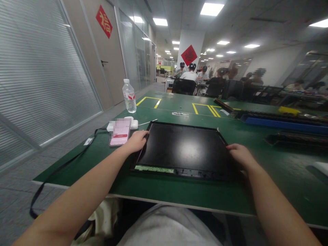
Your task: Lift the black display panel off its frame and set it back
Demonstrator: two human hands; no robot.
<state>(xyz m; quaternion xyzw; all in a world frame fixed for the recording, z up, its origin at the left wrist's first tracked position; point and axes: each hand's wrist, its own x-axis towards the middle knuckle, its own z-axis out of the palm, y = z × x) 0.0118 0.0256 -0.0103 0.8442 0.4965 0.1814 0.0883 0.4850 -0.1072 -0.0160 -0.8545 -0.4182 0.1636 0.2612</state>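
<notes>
A flat black display panel (pixel 179 147) lies in front of me on the green table, its dark screen facing up and reflecting a ceiling light. Along its near edge runs a strip with a green circuit board (pixel 154 169). My left hand (pixel 138 140) grips the panel's left edge, thumb on top. At the opposite edge, my right hand (pixel 241 155) is closed on the frame with its fingers partly hidden beneath. Just left of my left hand lies a lit phone (pixel 121 133), next to a white charger and cable.
The green table (pixel 164 189) carries a water bottle (pixel 129 96) at the back left. Long dark strips and a blue bar (pixel 282 123) lie to the right. Yellow tape marks the far part. A black strap (pixel 69 160) hangs over the left edge. Several people sit farther back.
</notes>
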